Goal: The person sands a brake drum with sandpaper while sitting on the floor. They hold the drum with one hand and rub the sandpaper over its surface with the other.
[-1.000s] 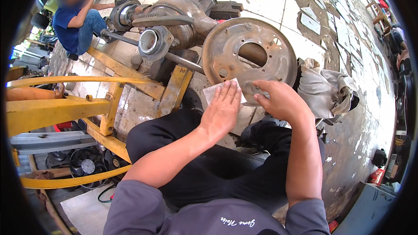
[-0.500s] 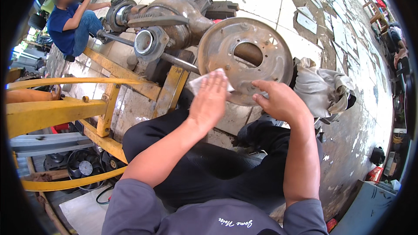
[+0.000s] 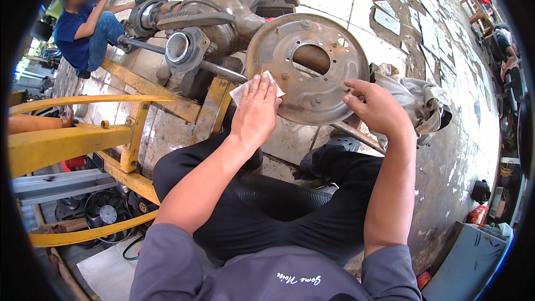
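My left hand lies with straight fingers over a thin white square sheet, pressed to the lower left rim of a round brake backing plate. Whether the sheet is paper or cloth, I cannot tell. The plate is brown and worn, with a large centre hole ringed by small holes. At its lower right edge is my right hand, thumb and forefinger apart in front of the metal; its other fingers are partly hidden. Contact there cannot be made out. Behind the plate stands a rusty axle housing.
A long rod runs past a hub on the left. Yellow metal framing borders my left side. A grey cloth bundle sits right of the plate. Farther off, a person in blue squats near the axle's far end.
My left hand and the white sheet have shifted slightly left across the plate. My right hand has moved right, toward the rim. The whole view has shifted a little.
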Demonstrator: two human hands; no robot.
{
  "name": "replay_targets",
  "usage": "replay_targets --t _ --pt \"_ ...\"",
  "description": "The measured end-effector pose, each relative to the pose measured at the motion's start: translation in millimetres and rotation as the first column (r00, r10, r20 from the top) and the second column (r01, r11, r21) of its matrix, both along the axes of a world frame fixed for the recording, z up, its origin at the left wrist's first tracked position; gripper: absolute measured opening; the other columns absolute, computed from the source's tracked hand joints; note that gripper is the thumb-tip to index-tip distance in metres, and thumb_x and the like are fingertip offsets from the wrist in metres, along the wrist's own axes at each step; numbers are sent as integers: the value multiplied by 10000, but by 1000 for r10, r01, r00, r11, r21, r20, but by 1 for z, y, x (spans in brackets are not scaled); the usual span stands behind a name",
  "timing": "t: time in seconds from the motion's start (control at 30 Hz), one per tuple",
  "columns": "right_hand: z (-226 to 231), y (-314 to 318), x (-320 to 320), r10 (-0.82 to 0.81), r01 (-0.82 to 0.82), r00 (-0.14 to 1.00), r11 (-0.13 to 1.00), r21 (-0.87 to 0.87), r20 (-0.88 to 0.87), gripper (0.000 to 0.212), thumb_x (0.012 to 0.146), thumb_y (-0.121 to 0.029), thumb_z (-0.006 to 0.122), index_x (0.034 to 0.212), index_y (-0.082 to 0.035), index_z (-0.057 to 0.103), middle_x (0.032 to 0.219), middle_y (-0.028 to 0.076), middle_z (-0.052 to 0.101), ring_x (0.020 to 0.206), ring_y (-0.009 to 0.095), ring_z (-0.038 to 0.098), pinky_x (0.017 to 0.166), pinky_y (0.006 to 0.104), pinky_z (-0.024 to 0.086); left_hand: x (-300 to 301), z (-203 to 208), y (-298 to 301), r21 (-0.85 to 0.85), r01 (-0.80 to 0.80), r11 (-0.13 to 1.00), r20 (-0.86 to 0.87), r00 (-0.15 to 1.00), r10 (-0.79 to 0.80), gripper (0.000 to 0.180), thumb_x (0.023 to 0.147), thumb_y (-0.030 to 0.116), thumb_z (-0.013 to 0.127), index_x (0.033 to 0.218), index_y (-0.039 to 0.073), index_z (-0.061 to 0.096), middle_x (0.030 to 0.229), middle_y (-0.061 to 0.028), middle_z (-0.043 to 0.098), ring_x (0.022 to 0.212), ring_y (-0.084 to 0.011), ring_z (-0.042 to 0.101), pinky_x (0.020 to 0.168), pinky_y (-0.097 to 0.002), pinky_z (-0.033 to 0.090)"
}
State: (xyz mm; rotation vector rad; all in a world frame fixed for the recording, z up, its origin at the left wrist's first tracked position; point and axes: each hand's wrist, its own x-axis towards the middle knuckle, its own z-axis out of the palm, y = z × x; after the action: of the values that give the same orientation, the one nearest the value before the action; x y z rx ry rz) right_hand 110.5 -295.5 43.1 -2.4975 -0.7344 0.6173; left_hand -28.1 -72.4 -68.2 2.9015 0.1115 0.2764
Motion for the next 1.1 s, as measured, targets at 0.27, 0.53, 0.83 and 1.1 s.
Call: replay_targets --t 0.27,0.53,0.83,1.1 --pt "1 4 -2 -4 4 1000 1000 -11 -29 433 920 -255 631 1287 -25 620 1169 255 666 1134 398 619 977 437 479 -1 -1 -1 -5 23 1000 -9 1000 -24 480 998 211 527 1382 -74 486 1484 -270 435 1427 -383 370 1187 -477 285" --pt "3 6 -6 -8 7 999 1000 -3 -43 431 921 -253 629 1285 -23 621 1170 258 663 1140 401 614 988 442 474 -3 -1 4 -12 -5 1000 -10 1000 5 479 996 202 527 1386 -74 486 1475 -270 447 1426 -382 374 1191 -471 283" --pt "4 8 -8 1 -2 999 1000 -7 -49 424 923 -251 628 1276 -16 626 1184 256 657 1140 404 611 991 444 470 2 0 8 39 -58 998 -13 998 58 471 992 203 545 1380 -60 499 1477 -260 448 1425 -376 374 1190 -471 286" --pt "3 8 -13 26 -27 998 1000 -11 -56 424 930 -258 622 1283 -24 622 1194 247 656 1140 401 611 989 445 470 1 0 13 -20 -82 996 -54 995 81 464 1013 206 496 1374 -86 485 1486 -284 422 1426 -391 362 1193 -444 283"
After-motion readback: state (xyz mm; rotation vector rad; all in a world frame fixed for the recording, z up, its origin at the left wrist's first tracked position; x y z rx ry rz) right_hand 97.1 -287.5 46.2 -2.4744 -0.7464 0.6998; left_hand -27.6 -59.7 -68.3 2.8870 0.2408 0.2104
